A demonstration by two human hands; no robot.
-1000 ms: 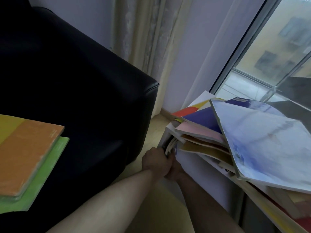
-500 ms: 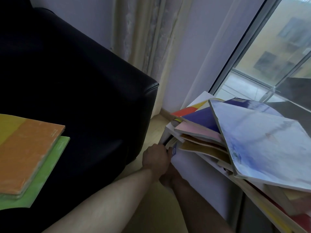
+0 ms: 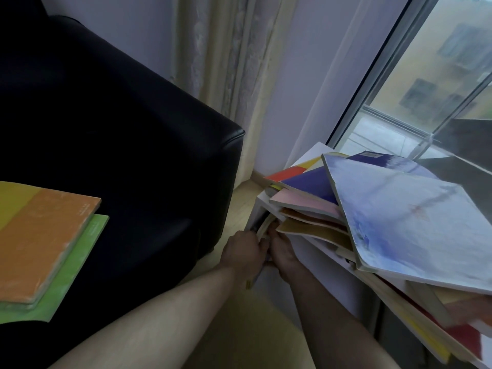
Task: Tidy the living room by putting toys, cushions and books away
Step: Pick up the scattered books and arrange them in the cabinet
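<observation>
Thin floppy books (image 3: 262, 226) stand low in the white shelf (image 3: 266, 278), just under a messy pile of big books (image 3: 399, 222). I see my left hand (image 3: 243, 253) curled round their edges, and my right hand (image 3: 283, 253) touches them from the other side (I cannot tell how its fingers lie). An orange flat book (image 3: 42, 243) sits on a green one (image 3: 80, 259) on the black leather sofa (image 3: 119, 123).

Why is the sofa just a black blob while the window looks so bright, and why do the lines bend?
Head view: daylight from the window lights the books on the shelf, while the black sofa loses detail in shadow; the wide-angle lens bows the window frame; both hands sit in dim shade, slightly soft.
</observation>
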